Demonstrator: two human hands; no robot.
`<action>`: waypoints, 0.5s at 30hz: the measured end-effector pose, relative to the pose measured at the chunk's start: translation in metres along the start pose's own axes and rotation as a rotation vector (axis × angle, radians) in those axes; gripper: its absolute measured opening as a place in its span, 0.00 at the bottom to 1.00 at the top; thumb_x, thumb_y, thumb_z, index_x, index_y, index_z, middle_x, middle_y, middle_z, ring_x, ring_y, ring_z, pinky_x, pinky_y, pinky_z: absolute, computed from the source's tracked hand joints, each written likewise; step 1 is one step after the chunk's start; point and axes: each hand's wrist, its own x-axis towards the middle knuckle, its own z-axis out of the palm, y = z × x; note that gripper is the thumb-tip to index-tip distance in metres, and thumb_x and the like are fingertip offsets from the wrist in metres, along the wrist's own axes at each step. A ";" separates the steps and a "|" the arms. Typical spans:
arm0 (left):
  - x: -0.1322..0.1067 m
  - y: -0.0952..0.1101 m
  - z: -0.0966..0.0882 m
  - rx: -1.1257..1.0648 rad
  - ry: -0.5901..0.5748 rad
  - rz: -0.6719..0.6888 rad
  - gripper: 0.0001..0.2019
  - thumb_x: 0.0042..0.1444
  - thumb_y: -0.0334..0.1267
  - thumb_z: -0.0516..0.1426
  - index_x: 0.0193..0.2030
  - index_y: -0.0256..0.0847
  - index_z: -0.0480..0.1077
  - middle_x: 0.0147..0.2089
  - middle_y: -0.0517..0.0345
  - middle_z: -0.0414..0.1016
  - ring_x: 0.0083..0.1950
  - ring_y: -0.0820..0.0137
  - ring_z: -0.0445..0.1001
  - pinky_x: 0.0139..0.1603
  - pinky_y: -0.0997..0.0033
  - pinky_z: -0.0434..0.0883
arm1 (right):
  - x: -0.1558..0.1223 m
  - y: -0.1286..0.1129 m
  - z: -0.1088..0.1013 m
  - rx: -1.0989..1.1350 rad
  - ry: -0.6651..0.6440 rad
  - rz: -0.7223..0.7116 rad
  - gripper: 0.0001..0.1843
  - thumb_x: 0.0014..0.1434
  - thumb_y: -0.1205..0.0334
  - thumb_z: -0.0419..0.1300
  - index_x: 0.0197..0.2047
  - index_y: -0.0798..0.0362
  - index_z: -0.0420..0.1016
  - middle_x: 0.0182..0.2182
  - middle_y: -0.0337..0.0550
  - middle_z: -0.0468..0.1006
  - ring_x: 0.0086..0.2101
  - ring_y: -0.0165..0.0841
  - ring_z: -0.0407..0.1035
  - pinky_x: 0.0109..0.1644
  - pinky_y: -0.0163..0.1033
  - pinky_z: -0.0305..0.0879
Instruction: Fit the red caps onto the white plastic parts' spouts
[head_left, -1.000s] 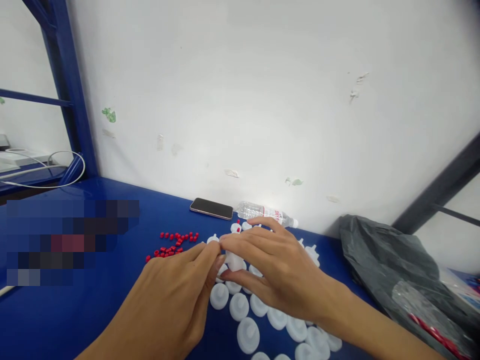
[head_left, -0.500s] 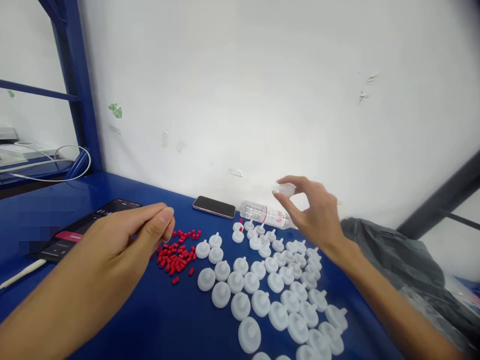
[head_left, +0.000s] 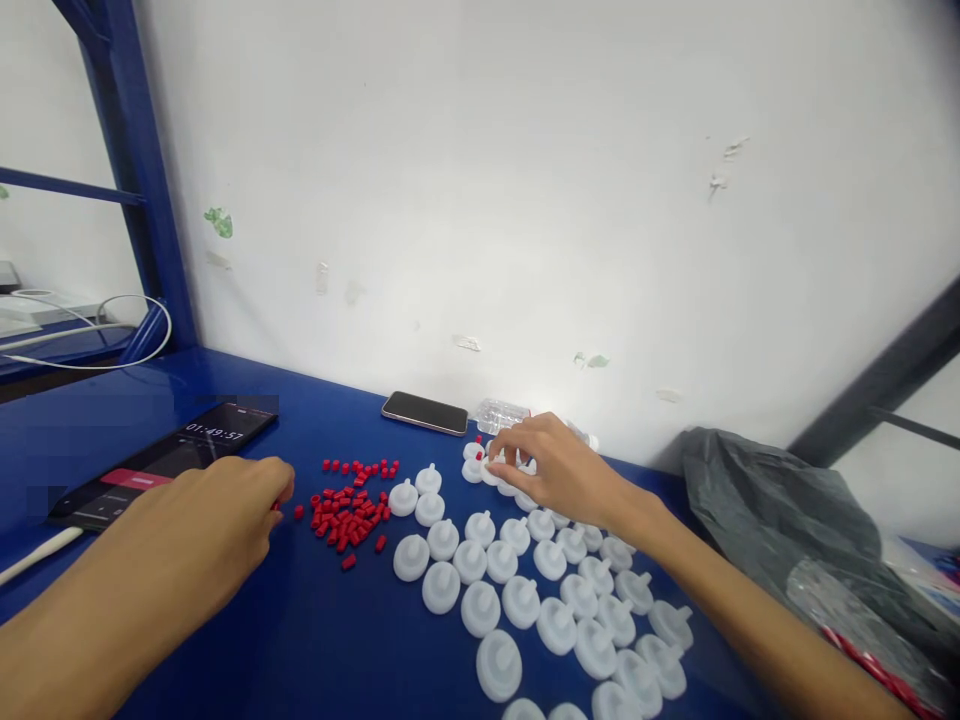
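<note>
My left hand [head_left: 232, 510] is low over the blue table, just left of the scattered small red caps [head_left: 352, 515]. Its fingers are pinched, and a bit of a red cap [head_left: 276, 507] shows between them. At the back of the white pieces, my right hand [head_left: 559, 470] has thumb and forefinger closed around a white round plastic piece with a short spout [head_left: 490, 474]. Its palm hides some pieces behind it. Beside those fingertips, two white pieces [head_left: 472, 468] have red on their spouts. Many more white spouted pieces [head_left: 501, 563] spread toward me, spouts up.
A phone with a running timer [head_left: 187, 450] lies at left, with a white cable [head_left: 45, 553]. Near the wall are a dark phone [head_left: 425, 413] and a clear bottle [head_left: 499, 413]. A dark plastic bag [head_left: 742, 500] sits at right. Blue frame post [head_left: 161, 180] stands left.
My right hand has come down and left from the air to the back pieces, bringing the white piece. My left hand has dropped leftward to the table, and red now shows at its fingertips.
</note>
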 end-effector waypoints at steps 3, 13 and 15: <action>-0.004 -0.004 0.005 0.103 -0.019 0.020 0.18 0.63 0.29 0.48 0.27 0.44 0.73 0.27 0.53 0.80 0.27 0.60 0.77 0.33 0.66 0.53 | 0.000 0.002 0.001 0.037 -0.078 -0.015 0.05 0.72 0.62 0.67 0.43 0.51 0.85 0.31 0.37 0.85 0.34 0.33 0.80 0.45 0.41 0.73; 0.001 0.001 0.017 0.154 -0.025 0.103 0.15 0.64 0.29 0.50 0.30 0.45 0.74 0.29 0.54 0.82 0.28 0.61 0.81 0.29 0.68 0.55 | -0.002 0.011 0.015 -0.014 -0.106 -0.072 0.20 0.81 0.48 0.54 0.57 0.50 0.82 0.51 0.48 0.86 0.52 0.44 0.80 0.58 0.52 0.74; 0.003 0.000 0.021 0.138 -0.021 0.122 0.14 0.63 0.30 0.51 0.31 0.48 0.74 0.30 0.54 0.82 0.28 0.60 0.81 0.28 0.67 0.56 | -0.003 0.009 0.019 -0.026 -0.113 -0.086 0.23 0.81 0.45 0.52 0.62 0.50 0.80 0.54 0.49 0.86 0.54 0.46 0.79 0.60 0.56 0.73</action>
